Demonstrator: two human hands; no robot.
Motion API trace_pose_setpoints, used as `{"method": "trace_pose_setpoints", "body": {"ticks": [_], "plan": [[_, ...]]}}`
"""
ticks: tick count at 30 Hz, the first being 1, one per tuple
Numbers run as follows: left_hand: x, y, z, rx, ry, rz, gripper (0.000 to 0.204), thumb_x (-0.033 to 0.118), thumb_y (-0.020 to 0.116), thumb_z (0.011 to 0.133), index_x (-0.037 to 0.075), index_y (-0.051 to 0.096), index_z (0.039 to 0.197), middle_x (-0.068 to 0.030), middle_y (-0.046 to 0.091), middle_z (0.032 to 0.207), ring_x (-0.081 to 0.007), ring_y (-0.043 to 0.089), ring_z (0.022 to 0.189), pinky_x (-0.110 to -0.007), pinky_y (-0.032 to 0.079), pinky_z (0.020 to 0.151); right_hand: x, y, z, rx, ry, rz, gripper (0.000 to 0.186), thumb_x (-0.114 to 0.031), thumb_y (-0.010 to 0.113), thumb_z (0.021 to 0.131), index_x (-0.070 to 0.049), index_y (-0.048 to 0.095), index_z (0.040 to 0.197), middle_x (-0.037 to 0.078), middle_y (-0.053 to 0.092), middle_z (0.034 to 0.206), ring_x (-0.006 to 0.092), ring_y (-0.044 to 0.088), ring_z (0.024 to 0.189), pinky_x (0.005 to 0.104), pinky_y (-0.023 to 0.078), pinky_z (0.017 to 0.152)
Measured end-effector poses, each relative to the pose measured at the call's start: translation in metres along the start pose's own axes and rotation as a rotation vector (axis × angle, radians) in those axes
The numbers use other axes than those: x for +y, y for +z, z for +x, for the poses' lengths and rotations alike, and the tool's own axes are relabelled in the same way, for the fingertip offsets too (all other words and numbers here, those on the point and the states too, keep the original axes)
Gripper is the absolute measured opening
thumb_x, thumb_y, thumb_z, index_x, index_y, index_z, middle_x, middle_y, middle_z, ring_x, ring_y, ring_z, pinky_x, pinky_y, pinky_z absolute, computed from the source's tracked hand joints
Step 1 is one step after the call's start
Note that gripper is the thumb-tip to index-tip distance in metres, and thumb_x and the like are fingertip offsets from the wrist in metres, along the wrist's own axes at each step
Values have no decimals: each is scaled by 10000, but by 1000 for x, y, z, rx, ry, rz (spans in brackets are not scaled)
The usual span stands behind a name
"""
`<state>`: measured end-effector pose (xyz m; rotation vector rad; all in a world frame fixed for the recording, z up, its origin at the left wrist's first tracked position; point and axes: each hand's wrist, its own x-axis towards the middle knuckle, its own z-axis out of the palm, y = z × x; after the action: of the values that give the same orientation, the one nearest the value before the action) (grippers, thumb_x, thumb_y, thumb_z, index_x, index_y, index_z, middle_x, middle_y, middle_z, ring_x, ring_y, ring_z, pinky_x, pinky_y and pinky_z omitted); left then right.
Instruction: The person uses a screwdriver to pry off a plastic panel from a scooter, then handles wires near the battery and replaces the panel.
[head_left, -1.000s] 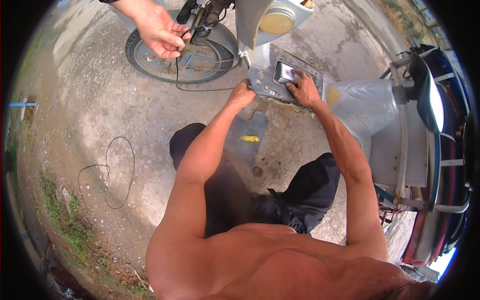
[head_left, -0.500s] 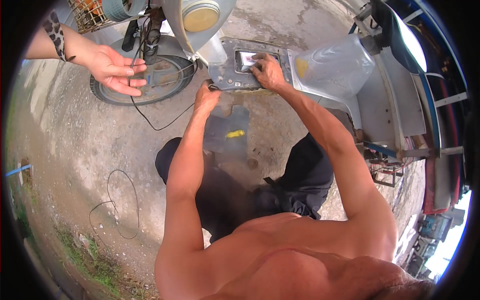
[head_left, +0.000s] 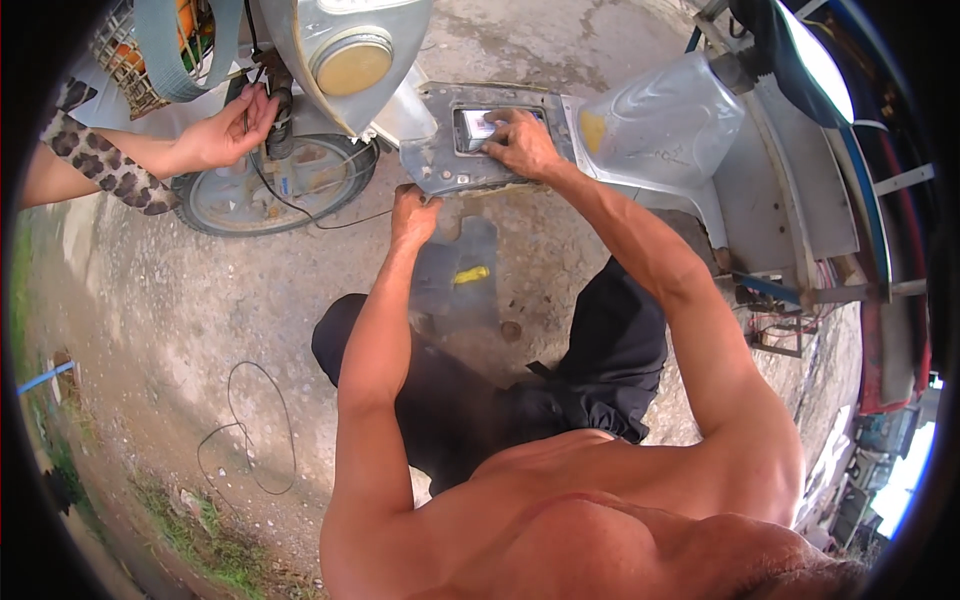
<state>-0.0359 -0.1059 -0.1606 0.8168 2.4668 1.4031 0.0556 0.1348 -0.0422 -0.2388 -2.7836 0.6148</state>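
Two bare hands at a scooter's scuffed grey footboard (head_left: 424,158), with a thin cable (head_left: 318,226) and a pale box (head_left: 477,127).
The box, a smooth, flat-topped white-and-grey block, sits in a rectangular recess of the dusty, hard footboard; the right hand (head_left: 524,147) covers part of it, its fingers half spread and bent over the top, though I cannot tell whether they grip or only rest. The left hand (head_left: 413,217), just beside the footboard's near edge, has its fingers curled closed on the cable, slim, dark and flexible, which sags in a loose bend toward another person's hand (head_left: 232,132). Below, on rough, stained concrete (head_left: 560,245), lies a smooth grey sheet (head_left: 455,250) with a stubby, bright yellow object (head_left: 471,274) on it.
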Motion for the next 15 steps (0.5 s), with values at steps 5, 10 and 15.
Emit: {"method": "trace_pose_setpoints", "body": {"ticks": [5,10,15], "plan": [[-16,15,10,93,78,22,316,207,739,861,5,731,1103,-218,722,1092,-355,671,1036,-441,530,906,-13,1,-4,-58,96,-40,332,-403,724,883,-119,828,1021,47,586,1443,316,466,1370,512,324,1151],[-25,18,15,-95,-301,-580,223,153,715,894,-18,728,1037,-98,753,935,-183,668,801,-328,516,786,-21,4,-6,-11,95,-117,355,-402,658,908,-99,825,987,41,546,1482,312,402,1419,522,309,1162],[-15,8,15,-121,-397,-684,235,126,717,888,-26,710,1068,-93,739,941,-172,663,810,-332,518,766,-24,-1,-6,-36,123,-88,331,-356,649,897,-79,820,959,41,546,1479,313,403,1416,522,311,1158]]}}
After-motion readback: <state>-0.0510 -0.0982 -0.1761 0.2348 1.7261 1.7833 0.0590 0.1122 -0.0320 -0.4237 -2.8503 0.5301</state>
